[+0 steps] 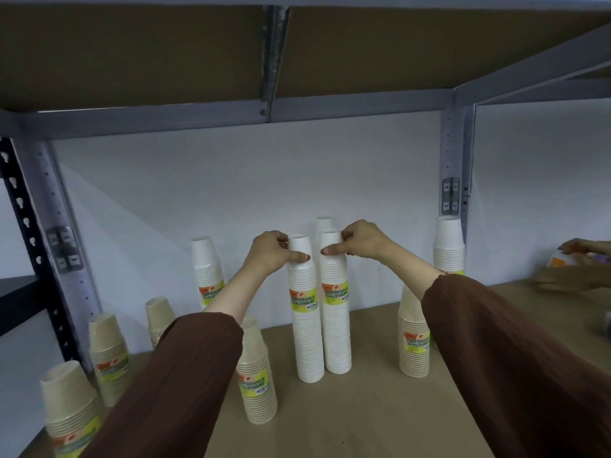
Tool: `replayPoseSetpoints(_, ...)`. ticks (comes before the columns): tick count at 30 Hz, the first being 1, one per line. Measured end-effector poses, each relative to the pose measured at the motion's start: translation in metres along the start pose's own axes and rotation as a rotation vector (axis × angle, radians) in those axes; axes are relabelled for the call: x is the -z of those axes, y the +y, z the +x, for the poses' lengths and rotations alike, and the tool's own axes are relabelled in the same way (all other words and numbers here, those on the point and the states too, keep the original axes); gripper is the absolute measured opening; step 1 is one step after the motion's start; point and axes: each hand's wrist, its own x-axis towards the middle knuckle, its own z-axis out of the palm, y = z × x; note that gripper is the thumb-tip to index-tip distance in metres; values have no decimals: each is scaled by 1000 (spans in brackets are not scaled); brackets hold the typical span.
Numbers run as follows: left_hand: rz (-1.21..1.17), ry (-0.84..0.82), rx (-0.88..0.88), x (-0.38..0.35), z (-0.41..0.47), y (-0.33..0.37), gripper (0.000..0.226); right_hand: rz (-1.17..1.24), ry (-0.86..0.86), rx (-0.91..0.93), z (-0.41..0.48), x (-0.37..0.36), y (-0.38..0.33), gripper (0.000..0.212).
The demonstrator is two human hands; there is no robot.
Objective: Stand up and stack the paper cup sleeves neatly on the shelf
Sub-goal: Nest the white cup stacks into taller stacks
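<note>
Two tall white cup sleeves stand upright side by side in the middle of the brown shelf board (370, 411). My left hand (272, 251) grips the top of the left white sleeve (305, 332). My right hand (358, 242) grips the top of the right white sleeve (335, 328). Both sleeves carry a green and yellow label. A third white sleeve (323, 223) peeks up behind them.
Shorter brown cup sleeves stand around: one at front centre (258, 378), three at the left (109, 355), one at the right (413, 348). White sleeves stand at the back left (206, 269) and back right (449, 246). Another person's hands (575, 266) work at the far right. A shelf board hangs overhead.
</note>
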Motion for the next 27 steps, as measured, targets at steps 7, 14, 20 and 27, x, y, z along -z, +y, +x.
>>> replayPoseSetpoints(7, -31, 36, -30, 7, 1, -4, 54, 42, 93, 15, 4, 4, 4, 66)
replayPoseSetpoints(14, 36, 342, -58, 49, 9, -14, 34, 23, 223, 35, 30, 18, 4, 39)
replayPoseSetpoints(20, 216, 454, 44, 88, 22, -43, 48, -74, 202, 17, 65, 18, 3, 53)
replayPoseSetpoints(27, 301, 356, 217, 98, 30, -64, 72, -97, 145, -4, 98, 8, 9, 62)
